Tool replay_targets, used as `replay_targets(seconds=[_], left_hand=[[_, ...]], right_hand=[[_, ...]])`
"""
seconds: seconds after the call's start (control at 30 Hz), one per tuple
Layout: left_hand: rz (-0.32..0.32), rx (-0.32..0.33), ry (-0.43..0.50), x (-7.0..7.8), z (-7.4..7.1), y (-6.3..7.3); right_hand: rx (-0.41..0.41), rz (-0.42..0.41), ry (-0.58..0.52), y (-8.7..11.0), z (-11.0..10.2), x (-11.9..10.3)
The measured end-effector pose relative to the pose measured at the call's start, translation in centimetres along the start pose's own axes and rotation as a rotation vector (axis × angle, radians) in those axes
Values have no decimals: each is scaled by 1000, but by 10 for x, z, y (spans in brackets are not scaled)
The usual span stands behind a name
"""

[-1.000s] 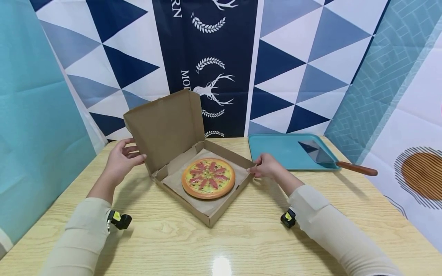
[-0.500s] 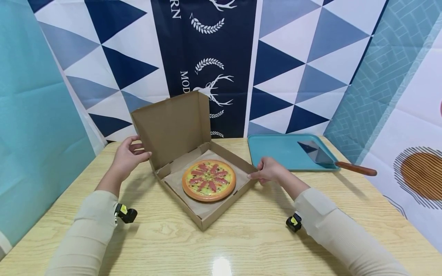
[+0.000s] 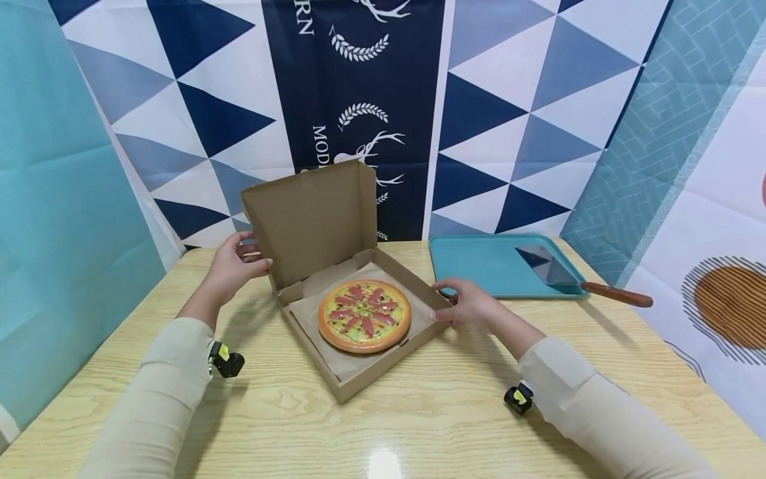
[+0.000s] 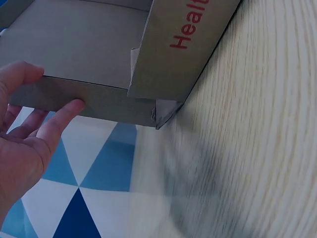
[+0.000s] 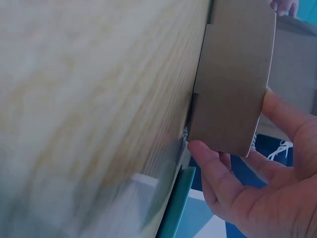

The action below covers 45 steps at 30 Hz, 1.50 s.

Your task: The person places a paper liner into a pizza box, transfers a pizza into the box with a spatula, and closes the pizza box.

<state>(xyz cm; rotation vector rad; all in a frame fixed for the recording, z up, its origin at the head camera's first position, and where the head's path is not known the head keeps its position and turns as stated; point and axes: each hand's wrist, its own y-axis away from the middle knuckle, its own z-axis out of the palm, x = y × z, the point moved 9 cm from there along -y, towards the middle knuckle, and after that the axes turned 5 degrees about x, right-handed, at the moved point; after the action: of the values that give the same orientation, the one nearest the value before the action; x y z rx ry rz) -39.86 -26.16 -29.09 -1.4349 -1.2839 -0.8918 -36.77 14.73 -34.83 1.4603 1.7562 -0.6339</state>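
Observation:
A brown cardboard pizza box [image 3: 383, 372] stands with its lid [image 3: 311, 226] raised, in the head view's middle. Inside, on brown paper [image 3: 308, 326], lies a round pizza [image 3: 364, 316] topped with pink strips. My left hand [image 3: 230, 269] holds the lid's left side; the left wrist view shows its fingertips on the lid's side wall [image 4: 114, 104]. At the box's right corner is my right hand [image 3: 475, 306], gripping the cardboard between thumb and fingers. In the right wrist view, the thumb [image 5: 282, 111] sits on the wall's upper edge and another fingertip near its bottom.
Behind the right hand, a blue-green tray [image 3: 479, 263] lies at the table's back right. A pizza server's metal blade [image 3: 547, 266] rests on it, its wooden handle [image 3: 616, 293] reaching past the tray's edge. Patterned cloth [image 3: 371, 100] hangs behind the wooden table [image 3: 383, 432].
The box has turned, its front corner shifting left and its lid swinging right. Both hands have moved along with it, the left one rightward. The tray and server stay put.

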Motion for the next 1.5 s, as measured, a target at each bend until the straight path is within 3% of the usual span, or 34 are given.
replay_targets(seconds=[0.67,0.97,1.5], left_hand=[[-16,-37,-17,6,24,-18],[-11,-41,-95,10,35,-27],[0,-61,-215,19,52,-41]], right_hand=[[17,-59,175,23,5,-6],[14,-21,218,33,8,-8],[-24,-99,257,47,19,-18]])
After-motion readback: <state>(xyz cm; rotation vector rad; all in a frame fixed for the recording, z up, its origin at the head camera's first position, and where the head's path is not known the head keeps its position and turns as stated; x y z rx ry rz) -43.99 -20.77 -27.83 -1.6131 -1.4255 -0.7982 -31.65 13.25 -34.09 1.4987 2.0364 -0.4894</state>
